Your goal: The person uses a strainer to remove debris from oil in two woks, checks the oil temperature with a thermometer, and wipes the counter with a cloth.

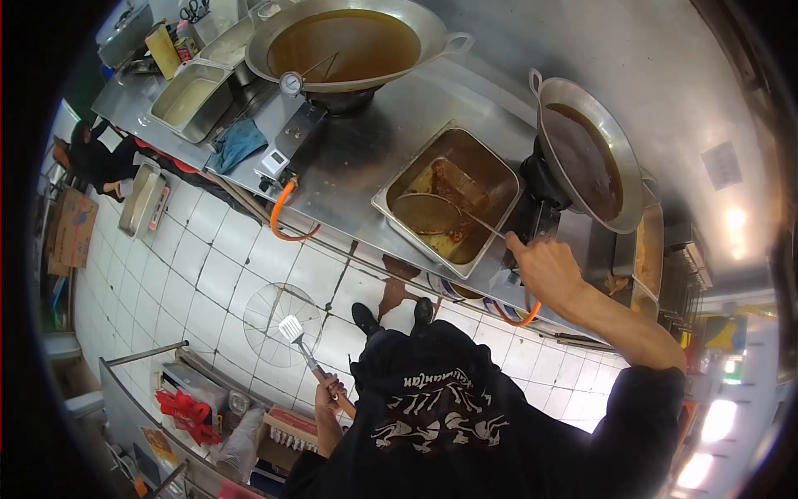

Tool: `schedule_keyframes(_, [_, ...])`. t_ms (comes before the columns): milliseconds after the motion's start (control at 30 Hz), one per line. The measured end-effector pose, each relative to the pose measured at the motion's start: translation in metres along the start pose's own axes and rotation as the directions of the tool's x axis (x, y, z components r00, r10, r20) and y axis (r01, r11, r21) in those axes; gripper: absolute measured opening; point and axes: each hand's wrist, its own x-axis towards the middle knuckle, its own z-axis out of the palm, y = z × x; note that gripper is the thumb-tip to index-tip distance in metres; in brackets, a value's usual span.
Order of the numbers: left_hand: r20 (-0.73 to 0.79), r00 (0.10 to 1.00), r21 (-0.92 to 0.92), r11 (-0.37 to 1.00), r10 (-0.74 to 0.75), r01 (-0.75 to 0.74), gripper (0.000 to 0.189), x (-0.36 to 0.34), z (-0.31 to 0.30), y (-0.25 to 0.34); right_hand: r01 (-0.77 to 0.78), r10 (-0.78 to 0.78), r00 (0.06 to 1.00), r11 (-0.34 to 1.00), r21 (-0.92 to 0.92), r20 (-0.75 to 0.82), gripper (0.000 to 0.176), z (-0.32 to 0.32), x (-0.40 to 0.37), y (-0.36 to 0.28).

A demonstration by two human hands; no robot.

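Observation:
My right hand (pixel 544 268) is closed around the thin handle of a round wire skimmer (pixel 426 214). The skimmer's head sits inside a deep rectangular steel pan (pixel 384 200), over brownish crumbs and oily residue. Low at my left side, my left hand (pixel 330 392) grips a slotted spatula (pixel 293 330) by its handle. The spatula's metal blade points up and away, above the floor. Right of the steel pan stands a wok (pixel 582 162) of dark brown liquid, close beyond my right hand.
A larger wok (pixel 341 50) of amber liquid with a dial thermometer (pixel 291 83) stands at the back. Left of it are a rectangular pan (pixel 195 100) and a blue cloth (pixel 238 145). Orange hoses (pixel 283 218) hang off the counter edge. Another person (pixel 96 158) is at far left.

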Motion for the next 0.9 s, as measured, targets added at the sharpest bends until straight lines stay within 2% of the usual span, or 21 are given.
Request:
schedule_keyframes(67, [0.047, 0.999, -0.036, 0.999, -0.023, 0.025, 0.021, 0.002, -0.004, 0.002, 0.086, -0.086, 0.996, 0.996, -0.020, 0.006, 0.045, -0.001, -0.006, -0.004])
schedule_keyframes(200, [0.007, 1.000, 0.009, 1.000, -0.008, 0.008, 0.021, -0.005, 0.006, 0.006, 0.064, -0.064, 0.998, 0.998, -0.002, -0.018, 0.047, -0.004, -0.015, 0.003])
schedule_keyframes(300, [0.033, 0.999, -0.008, 0.999, -0.040, 0.041, 0.021, -0.005, 0.008, 0.010, -0.002, -0.002, 0.995, 0.999, -0.032, -0.103, 0.048, -0.010, -0.013, 0.013])
schedule_keyframes(367, [0.054, 0.998, 0.029, 0.999, -0.030, 0.029, 0.021, -0.005, 0.011, 0.012, -0.075, 0.046, 0.975, 0.989, -0.128, -0.216, 0.045, -0.002, -0.010, 0.021])
schedule_keyframes(467, [0.074, 0.997, 0.070, 0.997, -0.028, 0.023, 0.021, 0.000, 0.011, 0.016, -0.123, 0.085, 0.978, 0.972, -0.199, -0.189, 0.044, 0.015, -0.008, 0.034])
schedule_keyframes(600, [0.056, 0.998, 0.090, 0.996, -0.021, 0.016, 0.023, 0.002, 0.013, 0.017, -0.124, 0.089, 0.980, 0.973, -0.195, -0.178, 0.039, 0.021, -0.012, 0.040])
schedule_keyframes(667, [0.051, 0.998, 0.093, 0.995, -0.027, 0.023, 0.023, 0.001, 0.015, 0.018, -0.151, 0.143, 0.986, 0.983, -0.101, -0.084, 0.030, 0.017, -0.013, 0.045])
schedule_keyframes(700, [0.046, 0.998, 0.089, 0.996, -0.032, 0.028, 0.024, 0.002, 0.014, 0.018, -0.157, 0.149, 0.985, 0.983, -0.096, -0.087, 0.030, 0.016, -0.013, 0.052])
schedule_keyframes(767, [0.074, 0.997, 0.094, 0.995, -0.026, 0.019, 0.024, 0.003, 0.012, 0.020, -0.181, 0.199, 0.978, 0.955, 0.234, -0.056, 0.030, 0.016, -0.015, 0.071])
schedule_keyframes(800, [0.103, 0.994, 0.090, 0.996, -0.022, 0.012, 0.025, 0.002, 0.013, 0.019, -0.186, 0.206, 0.977, 0.953, 0.240, -0.060, 0.030, 0.020, -0.016, 0.078])
schedule_keyframes(867, [0.067, 0.998, 0.143, 0.989, 0.017, -0.027, 0.024, 0.001, 0.015, 0.016, -0.239, 0.343, 0.937, 0.765, 0.598, -0.064, 0.022, 0.035, -0.019, 0.094])
schedule_keyframes(900, [0.033, 0.999, 0.184, 0.982, 0.033, -0.038, 0.023, -0.007, 0.024, 0.016, -0.241, 0.351, 0.934, 0.760, 0.603, -0.069, 0.022, 0.047, -0.023, 0.103])
